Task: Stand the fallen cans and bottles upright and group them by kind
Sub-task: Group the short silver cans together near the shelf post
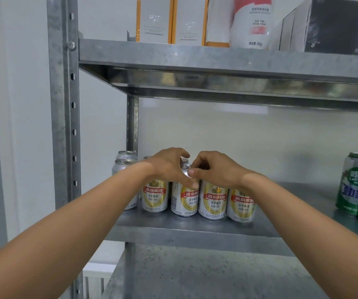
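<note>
From the head camera we looked at a grey galvanised metal shelf [195, 225] bolted to a perforated steel upright [64, 108]. Along its front stood a row of four white aluminium beer cans with red and gold labels [212, 200], all upright and touching or just beside one another. Behind them, toward the left rear corner, more silver-topped cans [126, 157] stood upright as well, partly hidden by our left forearm.

Our left hand [169, 165] reached over the row with fingers curled around the top of the second white can from the left [184, 201], thumb pressed down against its shoulder, so it was gripping that can. Our right hand [217, 169] met it from the other side, fingertips [192, 172] pinched at the same can's rim; we could not tell whether it truly held the can or only touched it.

Well apart, at the right edge of the same shelf, stood upright green and white beer cans with blue lettering [356, 184].

On the shelf above sat white cartons with orange edges [171, 20], a white and red pouch [252, 22] and a dark box [342, 24].
</note>
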